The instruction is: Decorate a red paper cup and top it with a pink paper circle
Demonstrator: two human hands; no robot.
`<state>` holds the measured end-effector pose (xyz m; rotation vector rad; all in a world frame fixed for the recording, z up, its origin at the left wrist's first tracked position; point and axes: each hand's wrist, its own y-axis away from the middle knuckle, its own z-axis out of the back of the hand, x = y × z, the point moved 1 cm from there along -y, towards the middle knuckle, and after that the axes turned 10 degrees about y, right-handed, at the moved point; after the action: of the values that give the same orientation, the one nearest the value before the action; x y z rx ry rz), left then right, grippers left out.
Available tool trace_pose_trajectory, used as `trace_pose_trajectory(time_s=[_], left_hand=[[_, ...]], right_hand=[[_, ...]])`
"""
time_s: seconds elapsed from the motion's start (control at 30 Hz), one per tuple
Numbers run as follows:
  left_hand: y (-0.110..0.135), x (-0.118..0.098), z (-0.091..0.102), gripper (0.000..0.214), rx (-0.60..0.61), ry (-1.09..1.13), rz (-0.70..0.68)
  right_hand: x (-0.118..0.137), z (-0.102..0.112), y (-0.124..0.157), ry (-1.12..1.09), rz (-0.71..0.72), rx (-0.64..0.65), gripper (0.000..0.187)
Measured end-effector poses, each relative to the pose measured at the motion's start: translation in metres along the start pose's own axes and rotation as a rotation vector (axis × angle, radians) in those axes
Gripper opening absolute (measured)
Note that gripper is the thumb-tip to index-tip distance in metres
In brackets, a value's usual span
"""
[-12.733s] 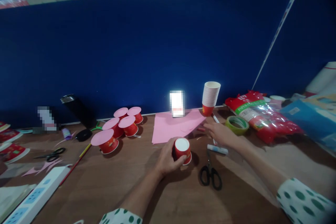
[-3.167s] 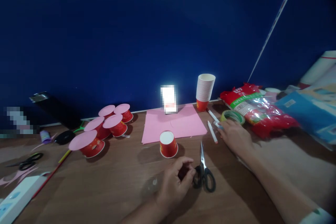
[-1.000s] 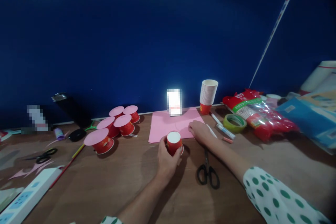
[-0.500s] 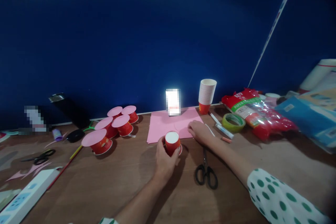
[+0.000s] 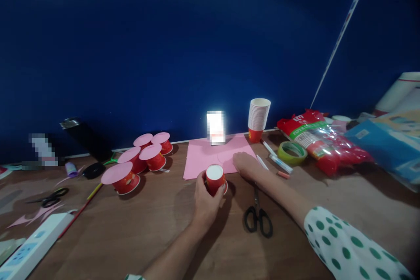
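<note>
Two hands: left hand (image 5: 205, 201) snug around upturned red cup (image 5: 215, 178), right hand (image 5: 245, 165) seemingly flat, open, on pink paper (image 5: 201, 157)

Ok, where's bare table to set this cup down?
Bare table: between the power strip and the scissors, nearer than the left hand holding the cup; also right of the scissors. Crowded: by the pink-topped cups, pens and tape roll.

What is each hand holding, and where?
The left hand grips the upside-down red paper cup around its side wall. The right hand holds nothing; it rests at the pink paper sheet edge.
</note>
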<state>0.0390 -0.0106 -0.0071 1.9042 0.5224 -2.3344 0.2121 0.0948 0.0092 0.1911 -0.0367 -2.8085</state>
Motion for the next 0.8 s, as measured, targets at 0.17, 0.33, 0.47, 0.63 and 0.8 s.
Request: trace_pose_trajectory(time_s=[0.17,0.33,0.47,0.63,0.8], left_hand=[[0.0,-0.004,-0.001,0.056,0.011,-0.002,-0.004],[0.0,-0.003,-0.001,0.056,-0.014,-0.001,-0.003],[0.0,-0.002,0.0,0.057,-0.012,0.005,-0.017],[0.0,-0.003,0.0,0.058,-0.005,0.017,0.002],[0.0,-0.005,0.0,0.058,0.002,0.013,-0.005]], right_hand=[[-0.009,0.008,0.01,-0.04,-0.05,-0.014,0.026],[-0.009,0.014,0.011,-0.081,-0.014,-0.03,0.021],[-0.005,0.014,0.003,-0.088,0.03,-0.01,0.022],[-0.001,0.008,-0.007,-0.065,0.034,0.049,0.028],[0.005,0.001,-0.009,-0.055,0.008,0.038,0.031]])
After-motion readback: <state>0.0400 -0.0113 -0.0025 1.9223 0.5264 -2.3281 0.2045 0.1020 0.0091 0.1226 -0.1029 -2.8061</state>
